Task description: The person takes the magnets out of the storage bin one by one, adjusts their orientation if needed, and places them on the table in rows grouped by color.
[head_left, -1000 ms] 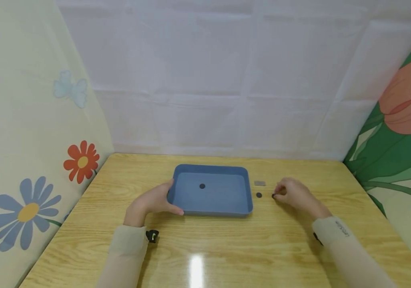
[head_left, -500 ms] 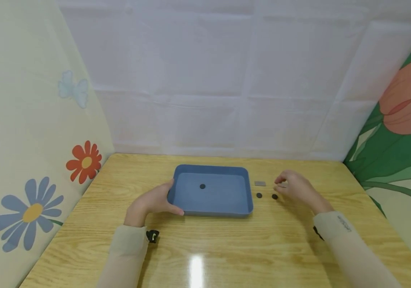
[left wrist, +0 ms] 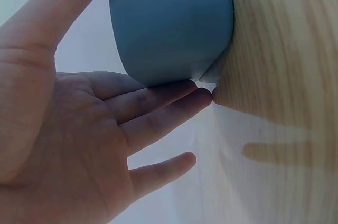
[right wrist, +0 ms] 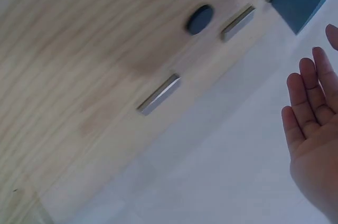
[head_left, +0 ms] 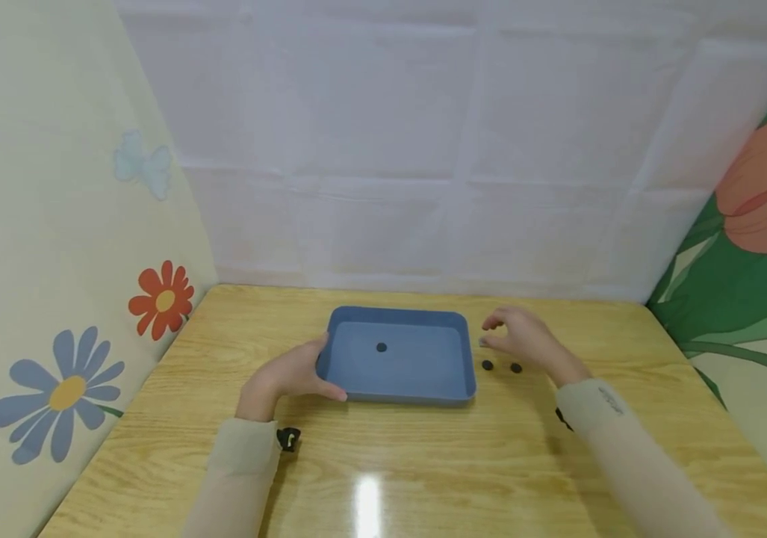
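Note:
My left hand (head_left: 289, 373) rests against the left end of a shallow blue tray (head_left: 430, 366). In the left wrist view its straight fingers touch the tray's outer wall (left wrist: 171, 28), with the thumb on the other side. A small black disc (head_left: 382, 347) lies inside the tray. To the tray's right, my right hand (head_left: 527, 342) hovers with thumb and fingers apart. On the table below it, the right wrist view shows one silver bar (right wrist: 238, 23) and another silver bar (right wrist: 159, 94). Two black discs, a nearer disc (head_left: 487, 365) and a farther disc (head_left: 516, 368), lie in front of the hand.
A wood-grain table (head_left: 417, 463) bears everything. A white cloth (head_left: 356, 149) hangs behind it. Flower-printed cloths stand at both sides, a pale left cloth (head_left: 40, 246) and a right cloth (head_left: 759, 284) with green leaves.
My right hand has let go of the rightmost disc, lifted back, then moved left over the bar beside the tray. My left hand has stayed at the tray.

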The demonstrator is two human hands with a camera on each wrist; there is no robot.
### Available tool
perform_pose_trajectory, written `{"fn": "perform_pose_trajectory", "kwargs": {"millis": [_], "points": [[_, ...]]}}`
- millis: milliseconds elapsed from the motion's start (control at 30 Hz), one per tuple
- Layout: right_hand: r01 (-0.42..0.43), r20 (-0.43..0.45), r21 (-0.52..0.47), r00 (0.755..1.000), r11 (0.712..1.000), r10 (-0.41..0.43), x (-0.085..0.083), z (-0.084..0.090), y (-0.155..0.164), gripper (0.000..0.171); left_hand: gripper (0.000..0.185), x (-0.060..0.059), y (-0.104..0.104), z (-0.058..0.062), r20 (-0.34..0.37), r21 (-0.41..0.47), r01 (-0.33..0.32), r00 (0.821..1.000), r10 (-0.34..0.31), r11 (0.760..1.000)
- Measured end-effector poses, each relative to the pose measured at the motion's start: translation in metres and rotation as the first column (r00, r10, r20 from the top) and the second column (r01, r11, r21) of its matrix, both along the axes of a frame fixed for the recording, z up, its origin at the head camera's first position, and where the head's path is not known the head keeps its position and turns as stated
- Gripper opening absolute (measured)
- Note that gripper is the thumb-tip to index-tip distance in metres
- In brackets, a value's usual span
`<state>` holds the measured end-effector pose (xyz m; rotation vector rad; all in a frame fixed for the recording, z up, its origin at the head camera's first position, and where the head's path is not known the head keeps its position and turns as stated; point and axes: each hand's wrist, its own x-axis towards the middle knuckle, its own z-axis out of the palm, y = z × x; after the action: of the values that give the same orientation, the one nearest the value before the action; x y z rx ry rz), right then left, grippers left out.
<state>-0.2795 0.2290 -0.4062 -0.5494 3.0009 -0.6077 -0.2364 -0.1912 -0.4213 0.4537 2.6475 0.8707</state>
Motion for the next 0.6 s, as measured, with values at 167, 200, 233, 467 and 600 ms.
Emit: {"fn": "perform_pose_trajectory", "kwargs": {"millis": [167, 200, 233, 467, 600], "points": [[-0.052, -0.008, -0.006, 0.999, 0.999, 0.052, -0.005, 0.006, -0.021, 0.032, 0.14, 0.0, 0.002, 0.001, 0.009, -0.007, -0.008, 1.0, 0.008, 1.0], [-0.064, -0.016, 0.001, 0.998, 0.998, 0.064, -0.006, 0.007, -0.026, 0.032, 0.141, 0.0, 0.002, 0.002, 0.011, -0.009, -0.011, 1.0, 0.011, 1.0], [-0.075, -0.023, 0.004, 0.997, 0.997, 0.075, -0.007, 0.008, -0.031, 0.031, 0.14, 0.0, 0.002, 0.002, 0.012, -0.009, -0.011, 1.0, 0.011, 1.0], [-0.111, -0.014, 0.028, 0.994, 0.993, 0.111, -0.014, 0.007, -0.068, 0.031, 0.141, 0.001, 0.003, 0.004, 0.014, -0.014, -0.014, 1.0, 0.014, 1.0], [-0.143, 0.003, 0.016, 0.99, 0.99, 0.143, -0.016, 0.003, -0.085, 0.031, 0.141, 0.001, 0.003, 0.004, 0.013, -0.007, -0.015, 1.0, 0.015, 1.0]]}}
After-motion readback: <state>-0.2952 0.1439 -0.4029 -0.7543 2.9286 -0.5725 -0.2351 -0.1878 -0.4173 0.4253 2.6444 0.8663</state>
